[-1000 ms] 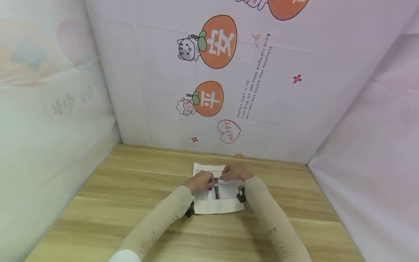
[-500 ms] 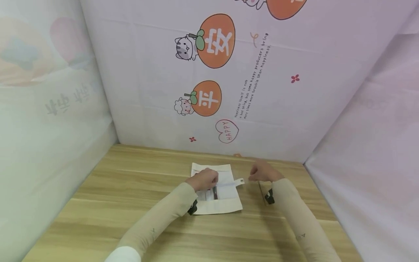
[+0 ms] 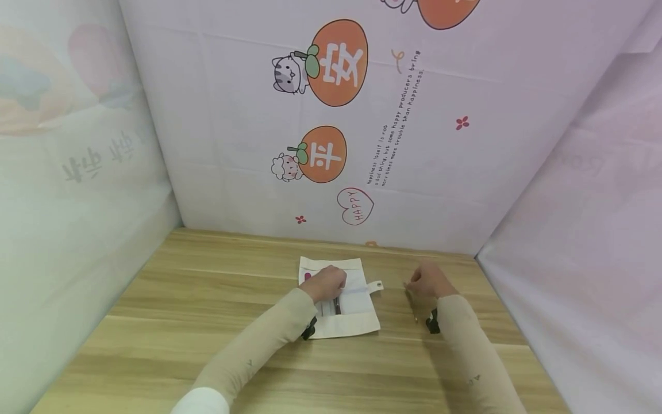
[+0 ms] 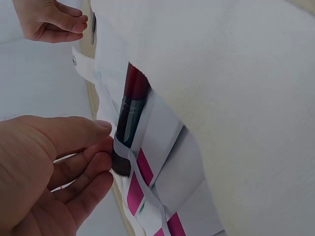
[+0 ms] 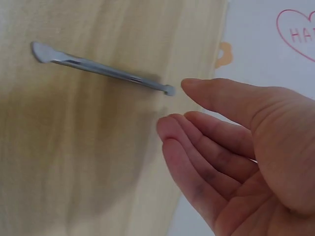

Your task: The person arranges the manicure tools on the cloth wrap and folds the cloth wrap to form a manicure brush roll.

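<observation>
A white fabric roll-up case (image 3: 345, 326) lies spread on the table. In the left wrist view a makeup brush (image 4: 131, 112) with a dark red handle sits in it, its bristles passing through a white elastic band (image 4: 121, 148). My left hand (image 3: 327, 283) is over the case, thumb and fingertips pinching the band's edge beside the bristles. To the case's right, a silver cuticle pusher (image 5: 106, 70) with one broad flat end and a small tip lies on the wood. Beside that small tip, my right hand (image 5: 221, 142) is bent, thumb and fingers apart, holding nothing.
Flat white items with magenta ends (image 4: 144, 166) sit in the case's loops. A snap strap (image 3: 376, 286) sticks out of its right side. White printed cloth walls (image 3: 248, 115) enclose the wooden table (image 3: 207, 276) at the back and both sides.
My right hand has moved from above the case to the right, beside the cuticle pusher, which has come into sight. The left hand stays at the brush, shifting only slightly.
</observation>
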Available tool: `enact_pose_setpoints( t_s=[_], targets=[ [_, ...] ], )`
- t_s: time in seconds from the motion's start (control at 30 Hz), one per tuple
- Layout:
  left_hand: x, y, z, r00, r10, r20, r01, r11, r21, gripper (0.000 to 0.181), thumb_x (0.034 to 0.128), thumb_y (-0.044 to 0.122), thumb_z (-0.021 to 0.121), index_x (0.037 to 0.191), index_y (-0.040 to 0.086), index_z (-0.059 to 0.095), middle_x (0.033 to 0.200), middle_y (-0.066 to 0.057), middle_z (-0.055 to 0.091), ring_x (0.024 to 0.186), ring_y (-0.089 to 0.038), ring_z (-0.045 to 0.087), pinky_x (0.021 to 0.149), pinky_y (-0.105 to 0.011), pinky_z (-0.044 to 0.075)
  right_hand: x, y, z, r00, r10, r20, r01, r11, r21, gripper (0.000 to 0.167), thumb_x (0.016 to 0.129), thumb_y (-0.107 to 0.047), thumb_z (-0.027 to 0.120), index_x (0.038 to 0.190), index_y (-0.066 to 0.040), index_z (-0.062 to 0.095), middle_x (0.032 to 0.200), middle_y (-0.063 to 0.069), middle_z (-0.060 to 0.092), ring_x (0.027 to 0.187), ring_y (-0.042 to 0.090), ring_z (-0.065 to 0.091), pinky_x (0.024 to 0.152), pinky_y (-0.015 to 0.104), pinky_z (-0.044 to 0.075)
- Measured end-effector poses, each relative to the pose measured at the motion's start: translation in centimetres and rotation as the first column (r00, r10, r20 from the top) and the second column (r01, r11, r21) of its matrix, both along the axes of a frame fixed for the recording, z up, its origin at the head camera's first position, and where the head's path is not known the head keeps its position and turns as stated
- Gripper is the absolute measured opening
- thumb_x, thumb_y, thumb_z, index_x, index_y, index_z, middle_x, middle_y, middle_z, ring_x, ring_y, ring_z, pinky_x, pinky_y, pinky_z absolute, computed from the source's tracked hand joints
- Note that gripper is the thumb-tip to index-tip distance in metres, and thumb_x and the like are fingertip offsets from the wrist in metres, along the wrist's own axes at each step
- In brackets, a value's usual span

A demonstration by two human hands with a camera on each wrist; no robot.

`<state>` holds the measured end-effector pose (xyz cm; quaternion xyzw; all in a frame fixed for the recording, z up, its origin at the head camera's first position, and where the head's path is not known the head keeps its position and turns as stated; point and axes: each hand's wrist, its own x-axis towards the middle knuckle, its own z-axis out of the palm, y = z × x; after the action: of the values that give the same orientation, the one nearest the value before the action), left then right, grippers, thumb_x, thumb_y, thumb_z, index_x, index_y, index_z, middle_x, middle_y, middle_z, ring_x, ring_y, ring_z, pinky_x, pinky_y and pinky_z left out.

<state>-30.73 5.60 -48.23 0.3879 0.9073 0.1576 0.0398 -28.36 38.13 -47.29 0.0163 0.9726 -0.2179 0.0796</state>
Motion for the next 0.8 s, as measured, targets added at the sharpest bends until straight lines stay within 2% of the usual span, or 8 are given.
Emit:
enact_pose_setpoints(
  t_s=[0.17, 0.37, 0.63, 0.8],
  targets=[
    [-0.1, 0.2, -0.4, 1.0, 0.016, -0.013, -0.016, 1.0, -0.018, 0.007, 0.0966, 0.003, 0.069, 0.091, 0.004, 0.073, 0.091, -0.006, 0.072, 0.088, -0.018, 0.065, 0.088, -0.031, 0.057, -0.3, 0.0, -1.3, 0.999, -0.035, 0.016, 0.035, 0.999, 0.002, 0.017, 0.093, -0.017, 0.08, 0.095, 0.0, 0.079, 0.104, 0.021, 0.078, 0.096, 0.034, 0.073, 0.083, 0.05, 0.063],
    [-0.4, 0.4, -0.6, 0.999, -0.008, -0.037, 0.008, 1.0, 0.006, 0.016, 0.0943, -0.001, 0.07, 0.079, 0.005, 0.073, 0.077, -0.004, 0.07, 0.073, -0.013, 0.058, 0.079, -0.029, 0.057, -0.6, -0.5, -1.4, 0.999, -0.039, 0.029, 0.038, 0.999, 0.029, 0.014, 0.089, -0.013, 0.082, 0.089, 0.001, 0.079, 0.1, 0.021, 0.078, 0.095, 0.035, 0.073, 0.085, 0.051, 0.063],
    [-0.2, 0.7, -0.8, 1.0, 0.005, -0.013, -0.005, 1.0, 0.025, 0.019, 0.0937, -0.002, 0.071, 0.076, 0.005, 0.074, 0.075, -0.004, 0.071, 0.07, -0.012, 0.055, 0.076, -0.027, 0.055, -0.6, -0.7, -1.1, 0.997, -0.052, 0.058, 0.049, 0.998, 0.045, 0.008, 0.089, -0.006, 0.079, 0.085, 0.001, 0.08, 0.097, 0.019, 0.079, 0.096, 0.036, 0.073, 0.088, 0.054, 0.061],
    [-0.3, 0.7, -0.8, 0.999, 0.041, 0.023, -0.042, 0.998, 0.044, 0.016, 0.095, 0.0, 0.071, 0.08, 0.004, 0.075, 0.081, -0.005, 0.073, 0.075, -0.013, 0.059, 0.079, -0.028, 0.056, -0.8, -0.6, -1.4, 0.996, -0.069, 0.048, 0.068, 0.997, 0.023, 0.016, 0.093, -0.012, 0.075, 0.082, 0.0, 0.078, 0.09, 0.016, 0.078, 0.088, 0.03, 0.072, 0.082, 0.05, 0.062]
  ],
)
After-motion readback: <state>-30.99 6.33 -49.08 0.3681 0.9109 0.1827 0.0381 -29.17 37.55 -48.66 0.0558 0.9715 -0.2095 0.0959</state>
